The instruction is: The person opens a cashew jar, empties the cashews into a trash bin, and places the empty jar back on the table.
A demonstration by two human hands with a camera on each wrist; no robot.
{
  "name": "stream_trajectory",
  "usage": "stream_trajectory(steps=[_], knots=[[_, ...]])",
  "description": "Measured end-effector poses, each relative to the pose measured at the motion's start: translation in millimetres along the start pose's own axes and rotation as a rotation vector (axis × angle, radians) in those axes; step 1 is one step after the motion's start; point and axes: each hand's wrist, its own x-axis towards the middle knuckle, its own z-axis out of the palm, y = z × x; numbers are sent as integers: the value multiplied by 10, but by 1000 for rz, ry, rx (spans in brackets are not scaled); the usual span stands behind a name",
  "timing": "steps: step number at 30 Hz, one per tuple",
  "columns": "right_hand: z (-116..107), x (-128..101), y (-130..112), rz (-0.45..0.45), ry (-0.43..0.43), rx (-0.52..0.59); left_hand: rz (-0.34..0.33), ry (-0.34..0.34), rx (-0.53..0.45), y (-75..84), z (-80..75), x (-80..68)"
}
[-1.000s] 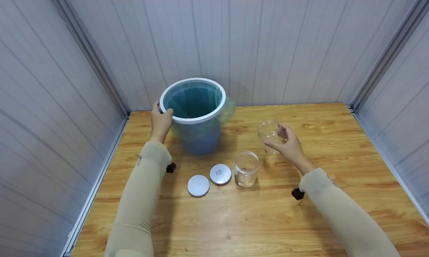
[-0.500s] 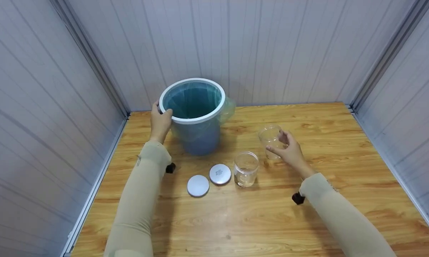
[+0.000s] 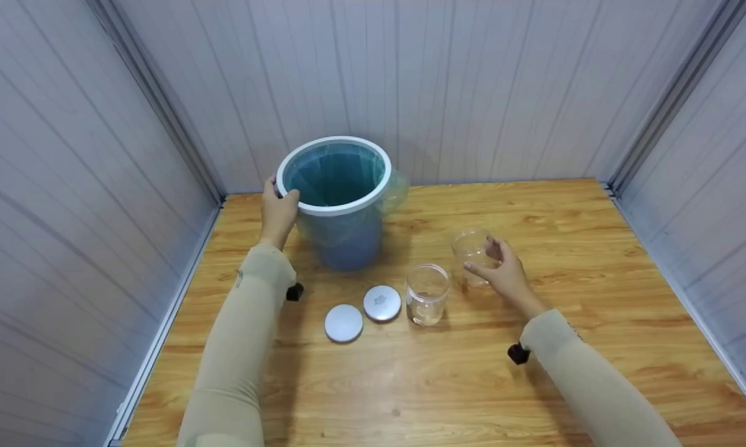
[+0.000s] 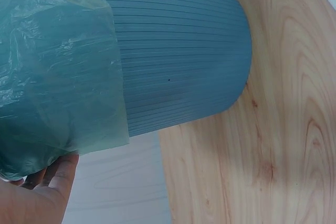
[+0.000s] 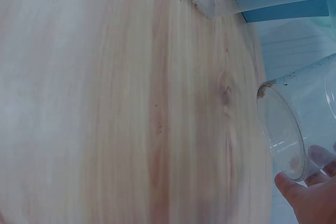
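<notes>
My left hand (image 3: 278, 214) grips the white rim (image 3: 341, 211) of a blue trash can (image 3: 351, 245), thumb on top at its left side. A thin green bag lines the can and hangs over its outside (image 4: 63, 66). On the right, my right hand (image 3: 503, 270) holds a clear jar (image 3: 468, 251) between thumb and fingers, its lid off. Brown specks mark this jar's bottom edge (image 5: 265, 88) in the right wrist view. Whether its base touches the table cannot be told. A second clear jar (image 3: 427, 295) stands upright and lidless to the left of the held one.
Two round silver lids (image 3: 344, 323) lie flat on the wooden table (image 3: 397, 391), left of the standing jar. Pale panel walls (image 3: 422, 93) close in the back and both sides.
My right hand has moved the clear jar a little toward me, lower in the head view. The left hand stays on the trash can's rim, and the lids and other jar have not moved.
</notes>
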Motion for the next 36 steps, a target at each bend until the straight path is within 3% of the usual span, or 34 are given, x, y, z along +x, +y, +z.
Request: stream_trajectory(steps=[5,15,27,36], knots=[[29,-30,46,-2,5,3,33,-20,6,-26,-23,19],[44,-46,82,2,7,45,35,-53,-17,-46,-74,23],[37,-69,162,-3,7,44,29,-26,24,-82,-68,44],[18,-70,206,-38,14,73,48,-57,-41,-162,-119,2]])
